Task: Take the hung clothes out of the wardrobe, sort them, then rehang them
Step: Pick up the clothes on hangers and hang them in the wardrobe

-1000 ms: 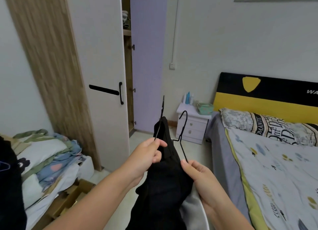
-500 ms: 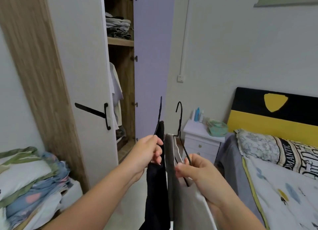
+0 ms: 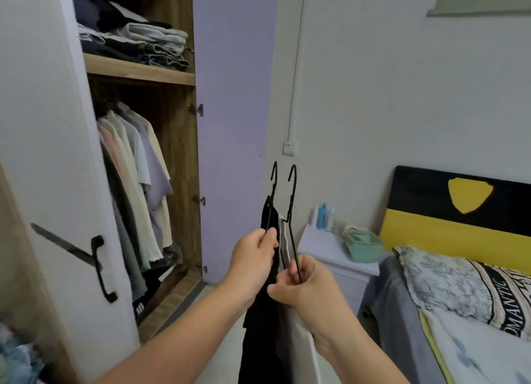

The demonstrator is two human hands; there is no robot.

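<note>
We stand facing the open wardrobe (image 3: 161, 154), two hangered garments in hand, near centre of view.

Left hand (image 3: 253, 264): fingers curled tight round the shoulder of a black wire hanger (image 3: 272, 194) carrying a black garment (image 3: 265, 326). Right hand (image 3: 310, 291): fingers pinching the wire of a second black hanger (image 3: 292, 199), which carries a grey-and-white garment (image 3: 298, 340). Both hooks upright, side by side, just apart, pointing the same way.

Risks, as we judge them:
- The two hooks sit close; they could snag each other when we lift toward the rail, which we cannot see.
- The grey-and-white piece looks bunched on its wire and could slip off if tilted.
- The rail space already holds pale shirts (image 3: 138, 182), packed left; pushing in blind may knock one down.

Look of the garments: black one hangs long and limp, matte, edge-on to us, reaching the bottom of view. Pale one is narrower at top, folds pressed together, white lower panel.

Folded clothes (image 3: 143, 43) on the shelf above. Bed (image 3: 459, 312) at right, nightstand (image 3: 330, 257) far right of the wardrobe.
</note>
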